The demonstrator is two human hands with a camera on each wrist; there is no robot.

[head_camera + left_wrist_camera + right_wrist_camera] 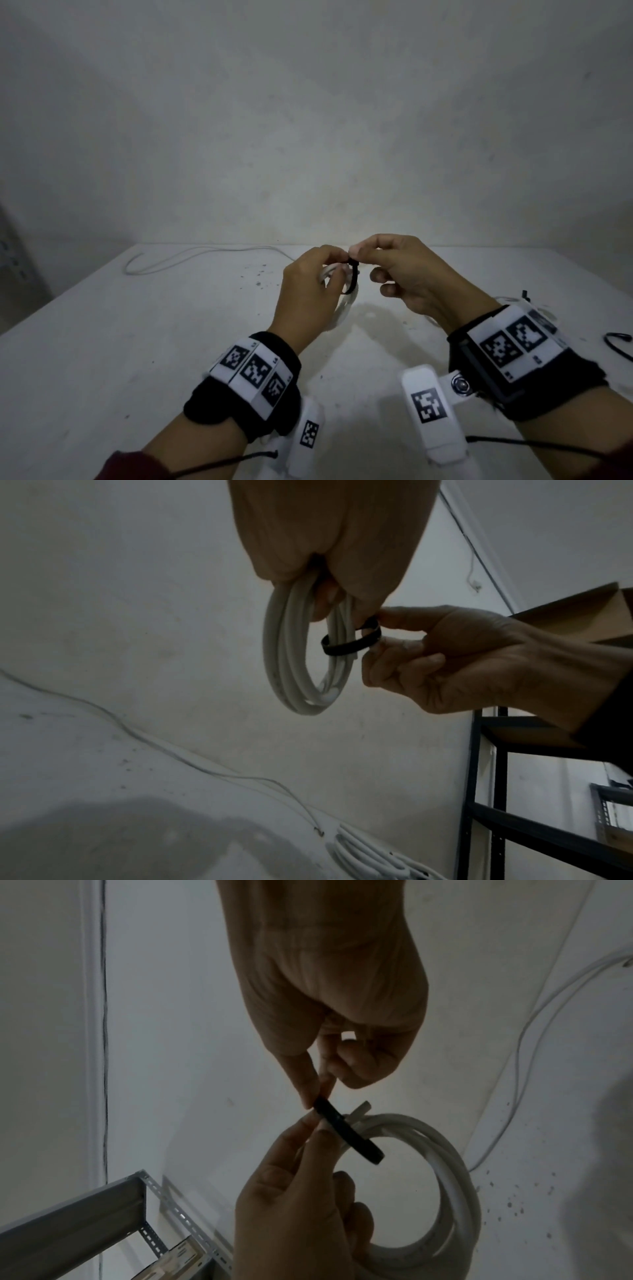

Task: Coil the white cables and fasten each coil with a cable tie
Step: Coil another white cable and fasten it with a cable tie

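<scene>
Between the thumb and forefinger of the right hand the loose end of the black cable tie is pinched, right where it meets the thumb and fingertip of the left hand; the two pinches nearly touch, so I judge the tail is being fed into the head or drawn through it, though I cannot make out the head itself. The left hand's other fingers are curled through the white coil, holding it up clear of the table, and the tie already circles one side of the bundle as a slack loop. To do this well I would keep the left hand's hold close to the tie so the turns stay stacked, then pull the tail straight out along its own line, not sideways, until the band sits snug without biting into the strands. One short cable end pokes out just beside the tie; it wants tucking under before the band tightens. Further off, a loose white cable trails along the far edge of the table, not yet coiled, and other white coils lie on the surface below.
</scene>
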